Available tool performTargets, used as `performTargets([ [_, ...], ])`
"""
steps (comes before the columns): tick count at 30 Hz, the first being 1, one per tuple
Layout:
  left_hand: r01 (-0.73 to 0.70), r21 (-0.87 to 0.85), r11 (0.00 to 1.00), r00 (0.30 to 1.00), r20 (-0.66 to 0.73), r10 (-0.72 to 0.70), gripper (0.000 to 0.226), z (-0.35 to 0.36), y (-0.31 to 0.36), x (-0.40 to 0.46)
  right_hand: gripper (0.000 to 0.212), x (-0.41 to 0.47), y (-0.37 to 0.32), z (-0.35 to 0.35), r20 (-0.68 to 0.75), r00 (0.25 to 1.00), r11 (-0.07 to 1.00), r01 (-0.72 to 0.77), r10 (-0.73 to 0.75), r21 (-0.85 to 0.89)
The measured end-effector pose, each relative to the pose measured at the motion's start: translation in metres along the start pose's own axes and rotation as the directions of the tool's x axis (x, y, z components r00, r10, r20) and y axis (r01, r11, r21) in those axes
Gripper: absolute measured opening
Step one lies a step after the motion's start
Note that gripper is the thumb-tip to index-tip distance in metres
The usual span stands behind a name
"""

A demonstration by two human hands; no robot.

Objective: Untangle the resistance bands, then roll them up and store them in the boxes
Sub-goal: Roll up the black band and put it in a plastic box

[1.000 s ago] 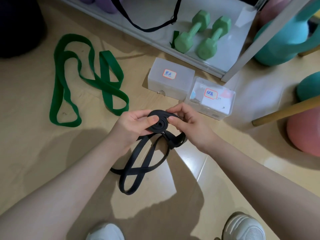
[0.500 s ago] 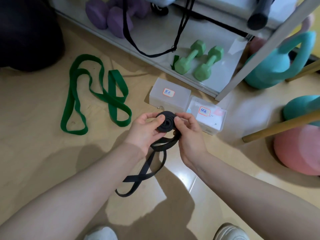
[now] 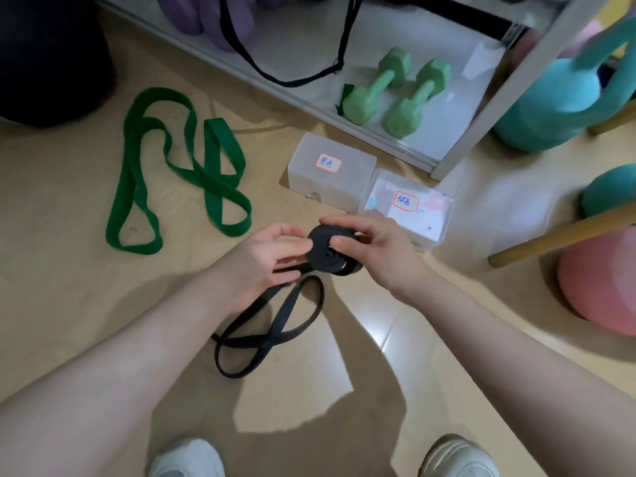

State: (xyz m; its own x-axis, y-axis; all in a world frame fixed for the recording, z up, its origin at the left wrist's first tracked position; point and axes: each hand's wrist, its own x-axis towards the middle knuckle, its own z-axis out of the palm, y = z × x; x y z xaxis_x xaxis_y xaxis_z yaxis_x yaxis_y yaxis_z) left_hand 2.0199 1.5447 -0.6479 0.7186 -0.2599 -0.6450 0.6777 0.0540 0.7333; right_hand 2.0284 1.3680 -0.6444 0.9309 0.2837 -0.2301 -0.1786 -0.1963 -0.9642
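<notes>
A black resistance band [image 3: 323, 251] is partly wound into a flat coil held between both hands above the floor. My left hand [image 3: 266, 261] pinches the coil's left side, and my right hand [image 3: 377, 251] grips its right side with thumb on top. The loose black tail [image 3: 275, 325] hangs down in a twisted figure-eight onto the floor. A green resistance band [image 3: 192, 170] lies looped on the floor to the left. Two closed translucent boxes sit just beyond my hands: the left box [image 3: 330, 173] and the right box [image 3: 409, 208], each with a red-edged label.
A low white shelf [image 3: 406, 146] behind the boxes holds two green dumbbells [image 3: 395, 92], purple dumbbells and a hanging black strap. Teal kettlebells [image 3: 557, 94], a pink ball [image 3: 599, 280] and a wooden stick [image 3: 564, 232] stand on the right. A dark round object sits far left. My shoes are at the bottom.
The coil has grown thicker as more band was wound on, and the loose tail is shorter. The camera view has shifted slightly closer to the floor.
</notes>
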Motion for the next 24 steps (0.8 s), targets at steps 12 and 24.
performTargets([
  [12,-0.002,0.309,0.951,0.993,0.111,-0.035,0.013,0.008,-0.007,0.011,0.04,0.016,0.016,-0.022,0.238,0.937,0.907,-0.145,0.254,-0.395],
  [24,-0.141,0.01,0.99,0.969,-0.202,0.14,0.032,-0.016,-0.005,0.008,0.017,0.001,0.022,-0.012,0.035,0.995,0.992,-0.1,0.097,0.077],
])
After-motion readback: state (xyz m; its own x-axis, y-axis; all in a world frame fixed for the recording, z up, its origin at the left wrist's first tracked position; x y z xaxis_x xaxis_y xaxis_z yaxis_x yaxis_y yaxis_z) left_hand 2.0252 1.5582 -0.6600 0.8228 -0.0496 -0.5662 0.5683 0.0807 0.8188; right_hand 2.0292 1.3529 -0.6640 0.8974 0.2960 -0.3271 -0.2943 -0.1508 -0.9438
